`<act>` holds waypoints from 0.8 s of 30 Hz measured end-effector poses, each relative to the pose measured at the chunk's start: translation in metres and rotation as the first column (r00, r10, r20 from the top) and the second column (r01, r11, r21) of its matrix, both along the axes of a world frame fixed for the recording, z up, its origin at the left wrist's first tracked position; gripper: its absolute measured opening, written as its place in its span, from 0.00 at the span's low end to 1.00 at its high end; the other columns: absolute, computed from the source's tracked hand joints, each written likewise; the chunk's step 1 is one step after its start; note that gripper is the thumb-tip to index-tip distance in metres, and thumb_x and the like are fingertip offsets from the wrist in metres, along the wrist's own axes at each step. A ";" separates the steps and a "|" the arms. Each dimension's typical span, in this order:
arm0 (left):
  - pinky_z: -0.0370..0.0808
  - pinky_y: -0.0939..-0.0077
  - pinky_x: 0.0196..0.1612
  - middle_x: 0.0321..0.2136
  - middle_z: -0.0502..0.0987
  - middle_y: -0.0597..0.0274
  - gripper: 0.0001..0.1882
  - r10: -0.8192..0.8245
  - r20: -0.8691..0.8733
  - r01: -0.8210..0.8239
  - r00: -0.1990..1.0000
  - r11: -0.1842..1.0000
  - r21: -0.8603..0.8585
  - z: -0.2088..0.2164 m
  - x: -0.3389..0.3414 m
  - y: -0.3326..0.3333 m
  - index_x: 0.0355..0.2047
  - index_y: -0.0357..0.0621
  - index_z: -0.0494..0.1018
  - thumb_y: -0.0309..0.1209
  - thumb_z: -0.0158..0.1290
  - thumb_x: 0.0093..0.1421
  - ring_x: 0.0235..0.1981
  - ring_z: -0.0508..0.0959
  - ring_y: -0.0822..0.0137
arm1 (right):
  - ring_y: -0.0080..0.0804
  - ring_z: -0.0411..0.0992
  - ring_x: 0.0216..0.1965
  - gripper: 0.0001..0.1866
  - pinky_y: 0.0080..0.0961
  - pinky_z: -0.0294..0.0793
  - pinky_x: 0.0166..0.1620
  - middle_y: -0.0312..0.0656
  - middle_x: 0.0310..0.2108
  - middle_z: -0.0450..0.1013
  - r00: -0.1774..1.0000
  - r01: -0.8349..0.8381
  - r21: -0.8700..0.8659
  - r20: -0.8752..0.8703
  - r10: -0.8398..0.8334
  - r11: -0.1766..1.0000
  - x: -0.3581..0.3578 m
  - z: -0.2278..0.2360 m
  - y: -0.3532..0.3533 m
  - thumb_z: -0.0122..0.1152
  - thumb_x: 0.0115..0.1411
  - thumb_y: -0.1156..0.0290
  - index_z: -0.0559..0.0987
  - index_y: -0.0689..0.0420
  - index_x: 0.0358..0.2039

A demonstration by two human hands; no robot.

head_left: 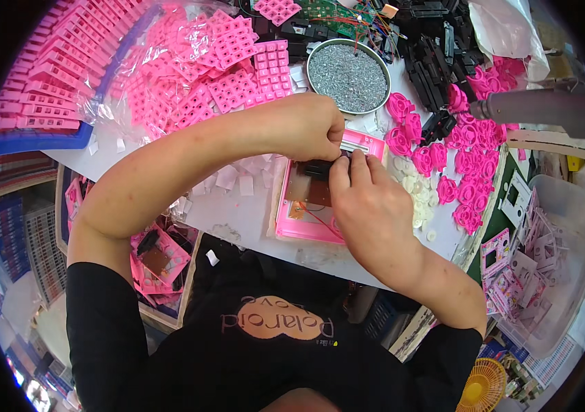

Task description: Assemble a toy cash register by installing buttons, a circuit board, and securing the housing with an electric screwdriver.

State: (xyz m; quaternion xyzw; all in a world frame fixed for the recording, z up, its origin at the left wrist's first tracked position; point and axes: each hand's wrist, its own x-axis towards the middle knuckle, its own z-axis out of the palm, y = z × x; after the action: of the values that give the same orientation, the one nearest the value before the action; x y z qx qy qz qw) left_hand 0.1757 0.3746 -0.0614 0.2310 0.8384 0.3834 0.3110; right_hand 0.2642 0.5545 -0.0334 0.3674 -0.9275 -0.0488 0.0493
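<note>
On the table in front of me lies an open pink plastic case (284, 223). It holds a brown circuit board (314, 193), a black part (317, 168) and thin red wires. My left hand (312, 127) is closed over the case's far edge with its fingers bent down; whatever it pinches is hidden. From the right, my right hand (373, 199) reaches over the case, its fingers bent and close together beside the black part. Their tips dip inside, so what they hold cannot be made out. A round tin of small metal screws (349, 77) stands just beyond both hands.
Pink keypads (231, 89) pile up at the far left, beside a blue-edged tray (38, 137) of pink parts. Right of the case lie white discs (417, 196), pink rings (471, 185) and black parts (430, 75). A grey power screwdriver (540, 111) hangs at right, above a clear bin (574, 275).
</note>
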 end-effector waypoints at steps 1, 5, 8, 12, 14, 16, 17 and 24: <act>0.75 0.67 0.27 0.23 0.79 0.53 0.10 -0.022 -0.034 0.022 0.999 1.000 -0.010 0.003 0.000 0.002 0.28 0.35 0.78 0.32 0.59 0.54 0.22 0.79 0.62 | 0.42 0.78 0.44 0.18 0.29 0.81 0.37 0.56 0.42 0.77 0.999 0.028 0.048 0.018 -0.029 0.998 0.000 0.000 -0.003 0.61 0.50 0.73 0.78 0.68 0.42; 0.75 0.63 0.30 0.25 0.80 0.49 0.11 -0.016 -0.204 0.010 0.979 1.000 -0.029 0.001 0.007 0.002 0.29 0.34 0.78 0.32 0.57 0.55 0.25 0.80 0.55 | 0.42 0.77 0.41 0.16 0.29 0.80 0.36 0.55 0.41 0.77 0.988 -0.008 -0.144 0.153 0.031 0.989 -0.012 0.016 0.011 0.61 0.53 0.72 0.78 0.66 0.41; 0.75 0.61 0.33 0.25 0.79 0.48 0.10 -0.063 -0.297 0.064 0.953 0.998 -0.008 -0.004 0.006 -0.005 0.29 0.36 0.78 0.33 0.57 0.55 0.27 0.80 0.52 | 0.44 0.76 0.43 0.17 0.36 0.77 0.45 0.51 0.42 0.77 0.970 -0.242 -0.566 -0.140 0.198 0.788 -0.015 0.046 0.063 0.60 0.58 0.71 0.75 0.66 0.46; 0.76 0.56 0.38 0.30 0.80 0.51 0.09 0.126 -0.681 -0.273 0.722 0.956 -0.112 0.001 -0.035 0.003 0.32 0.43 0.80 0.35 0.57 0.56 0.36 0.81 0.51 | 0.47 0.74 0.44 0.23 0.43 0.76 0.48 0.51 0.41 0.77 0.692 -0.486 -0.802 -0.596 -0.409 0.347 -0.046 0.062 0.137 0.58 0.62 0.67 0.71 0.69 0.53; 0.77 0.54 0.39 0.33 0.79 0.54 0.09 0.013 -0.773 -0.304 0.635 0.924 -0.233 -0.033 -0.052 0.006 0.34 0.45 0.79 0.35 0.57 0.56 0.39 0.81 0.51 | 0.44 0.72 0.47 0.28 0.44 0.74 0.49 0.51 0.44 0.74 0.899 -0.167 -0.956 -0.247 -0.361 0.239 -0.078 0.054 0.149 0.56 0.65 0.65 0.65 0.68 0.60; 0.77 0.54 0.39 0.33 0.78 0.56 0.10 -0.151 -0.694 -0.173 0.704 0.911 -0.373 -0.042 -0.061 0.016 0.35 0.46 0.79 0.35 0.58 0.55 0.39 0.80 0.51 | 0.41 0.70 0.47 0.29 0.45 0.72 0.49 0.49 0.44 0.71 0.988 0.147 -0.980 0.139 -0.072 0.137 -0.090 0.046 0.165 0.55 0.65 0.64 0.63 0.66 0.63; 0.77 0.54 0.39 0.34 0.77 0.56 0.10 -0.240 -0.644 -0.091 0.726 0.895 -0.436 -0.046 -0.067 0.024 0.36 0.46 0.78 0.35 0.58 0.54 0.39 0.80 0.51 | 0.39 0.70 0.46 0.29 0.44 0.71 0.49 0.48 0.43 0.71 0.960 0.219 -0.973 0.229 0.163 0.078 -0.087 0.044 0.151 0.55 0.65 0.64 0.63 0.65 0.63; 0.79 0.54 0.40 0.33 0.82 0.53 0.10 -0.257 -0.662 -0.034 0.704 0.919 -0.392 -0.042 -0.066 0.016 0.35 0.45 0.82 0.30 0.57 0.52 0.39 0.83 0.53 | 0.30 0.72 0.35 0.26 0.35 0.72 0.46 0.44 0.32 0.74 0.809 0.404 -0.910 0.310 0.499 -0.090 -0.093 0.035 0.078 0.62 0.60 0.72 0.69 0.70 0.57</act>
State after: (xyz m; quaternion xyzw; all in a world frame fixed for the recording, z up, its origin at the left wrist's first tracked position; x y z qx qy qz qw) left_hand 0.1099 0.3908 -0.1038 0.3463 0.9343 0.0789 0.0303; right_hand 0.1713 0.6323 0.0016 0.2361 -0.5942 0.7687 0.0184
